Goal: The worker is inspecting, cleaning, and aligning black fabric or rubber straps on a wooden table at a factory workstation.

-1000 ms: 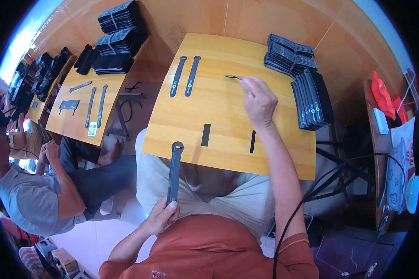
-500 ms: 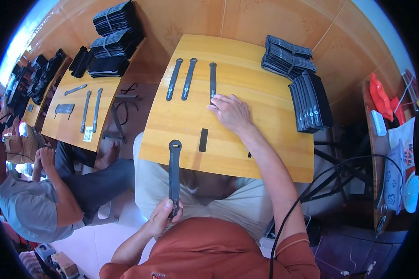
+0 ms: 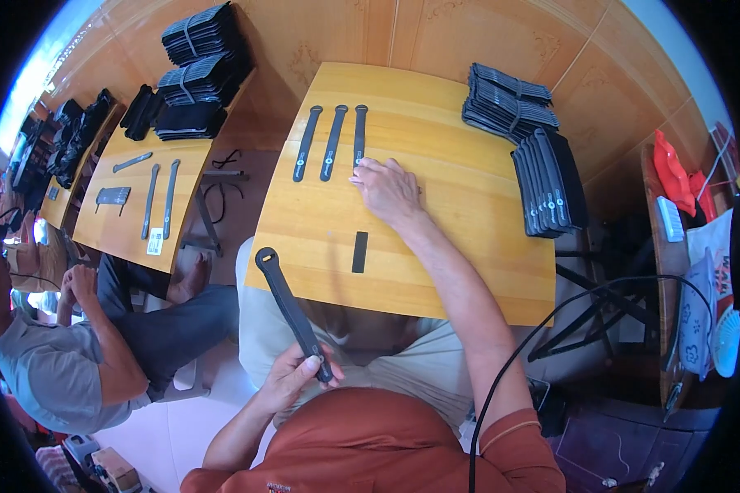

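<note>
My left hand (image 3: 290, 380) is closed around the lower end of a dark grey strap (image 3: 286, 306), held over my lap at the near table edge. Its slotted, rounded end points up and left. On the wooden table (image 3: 460, 246), my right hand (image 3: 389, 192) has its fingertips closed on the near end of another strap (image 3: 360, 134), which lies flat. Left of that one lie a middle strap (image 3: 333, 144) and an outer strap (image 3: 307, 144), roughly side by side. A short black strip (image 3: 359, 252) sits nearer to me.
Banded bundles of dark straps (image 3: 510, 105) and a fanned stack (image 3: 547, 185) stand at the table's right side. To the left, a second table (image 3: 111, 226) bears more straps and stacks; a seated person (image 3: 66, 361) is beside it. A black cable (image 3: 510, 361) crosses my right arm.
My right hand has slid the third strap left, closer to the other two. My left hand has moved slightly right, and its strap has tilted, the slotted end swinging left.
</note>
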Action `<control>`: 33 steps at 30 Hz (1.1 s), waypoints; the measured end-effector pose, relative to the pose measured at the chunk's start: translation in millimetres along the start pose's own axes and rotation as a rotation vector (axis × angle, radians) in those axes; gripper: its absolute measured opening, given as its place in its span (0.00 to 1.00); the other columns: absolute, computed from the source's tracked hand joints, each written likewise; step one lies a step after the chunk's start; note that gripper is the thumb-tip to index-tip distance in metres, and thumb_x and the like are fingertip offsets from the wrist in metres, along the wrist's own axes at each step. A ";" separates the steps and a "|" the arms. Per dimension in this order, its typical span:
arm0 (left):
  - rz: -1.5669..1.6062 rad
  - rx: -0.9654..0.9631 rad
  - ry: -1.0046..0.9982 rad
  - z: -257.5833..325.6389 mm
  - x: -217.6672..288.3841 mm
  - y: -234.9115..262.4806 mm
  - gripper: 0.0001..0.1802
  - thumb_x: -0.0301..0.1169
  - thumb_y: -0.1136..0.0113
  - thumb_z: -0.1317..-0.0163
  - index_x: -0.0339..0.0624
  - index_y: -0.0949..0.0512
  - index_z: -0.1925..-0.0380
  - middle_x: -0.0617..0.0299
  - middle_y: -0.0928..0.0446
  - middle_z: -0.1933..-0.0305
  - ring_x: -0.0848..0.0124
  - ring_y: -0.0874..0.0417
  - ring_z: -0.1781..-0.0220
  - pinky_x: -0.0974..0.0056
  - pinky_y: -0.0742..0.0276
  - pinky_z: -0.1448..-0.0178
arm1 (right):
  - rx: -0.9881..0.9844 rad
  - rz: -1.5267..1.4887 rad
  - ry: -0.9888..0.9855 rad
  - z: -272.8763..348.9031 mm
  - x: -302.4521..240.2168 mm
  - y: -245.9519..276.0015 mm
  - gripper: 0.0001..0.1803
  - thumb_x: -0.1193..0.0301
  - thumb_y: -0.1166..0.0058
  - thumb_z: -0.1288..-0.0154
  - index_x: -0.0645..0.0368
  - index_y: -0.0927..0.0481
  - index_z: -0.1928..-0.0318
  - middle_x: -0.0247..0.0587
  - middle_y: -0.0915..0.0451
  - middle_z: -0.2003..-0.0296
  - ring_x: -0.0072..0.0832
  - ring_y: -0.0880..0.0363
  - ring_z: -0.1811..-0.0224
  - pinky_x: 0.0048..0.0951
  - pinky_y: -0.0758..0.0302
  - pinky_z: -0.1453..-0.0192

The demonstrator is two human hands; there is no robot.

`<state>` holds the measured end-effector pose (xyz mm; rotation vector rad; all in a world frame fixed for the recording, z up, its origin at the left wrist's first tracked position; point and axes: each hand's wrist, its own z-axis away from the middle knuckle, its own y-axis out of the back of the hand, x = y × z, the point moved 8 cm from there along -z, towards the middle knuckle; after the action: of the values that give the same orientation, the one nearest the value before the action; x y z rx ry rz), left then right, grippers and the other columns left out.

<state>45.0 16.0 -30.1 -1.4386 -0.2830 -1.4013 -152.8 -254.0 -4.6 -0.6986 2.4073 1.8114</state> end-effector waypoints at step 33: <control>0.074 0.182 -0.203 -57.9 30.9 0.0 0.16 0.27 0.37 0.30 0.38 0.28 0.46 0.50 0.19 0.48 0.70 0.15 0.57 0.66 0.16 0.51 | -0.231 -0.880 -0.038 192.3 -92.5 73.8 0.11 0.75 0.41 0.32 0.63 0.17 0.51 0.55 0.14 0.61 0.50 0.14 0.60 0.42 0.18 0.58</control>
<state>20.1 -43.6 -18.6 -1.4260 -0.4702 -1.1407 -141.4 -31.1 29.6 -1.4241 1.4548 1.6428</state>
